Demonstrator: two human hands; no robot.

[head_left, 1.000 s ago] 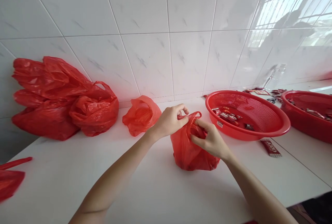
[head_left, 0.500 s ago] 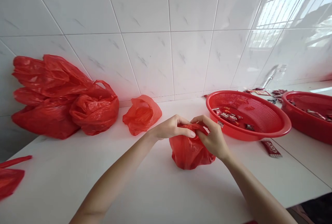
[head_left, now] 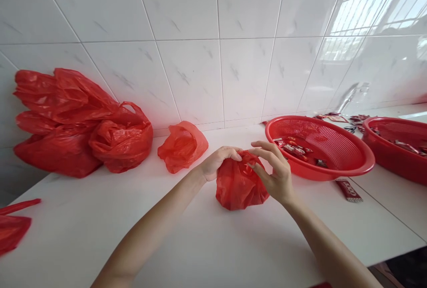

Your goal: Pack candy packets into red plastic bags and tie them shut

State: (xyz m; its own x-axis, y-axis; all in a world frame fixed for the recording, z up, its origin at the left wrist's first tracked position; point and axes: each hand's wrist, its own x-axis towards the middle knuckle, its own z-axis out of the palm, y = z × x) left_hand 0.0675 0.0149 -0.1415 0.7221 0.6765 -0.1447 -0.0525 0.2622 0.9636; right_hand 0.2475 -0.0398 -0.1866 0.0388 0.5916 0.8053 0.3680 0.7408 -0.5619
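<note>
A bulging red plastic bag (head_left: 238,188) rests on the white table, its top gathered. My left hand (head_left: 220,161) pinches the left side of the gathered top. At the right of the bag's top is my right hand (head_left: 275,172), its fingers apart, with thumb and fingertips close to the plastic. Whether those tips touch the bag is hard to tell. What the bag contains is hidden.
Left of the hands sits a small crumpled red bag (head_left: 183,147), then a heap of red bags (head_left: 66,123). On the right are a red basket (head_left: 347,145) with small packets, a second red basket (head_left: 393,148) and a dark red packet (head_left: 349,190).
The right hand's fingers have spread and come away from the bag's top. The bag has shifted slightly left and up in view, with the left hand still on it.
</note>
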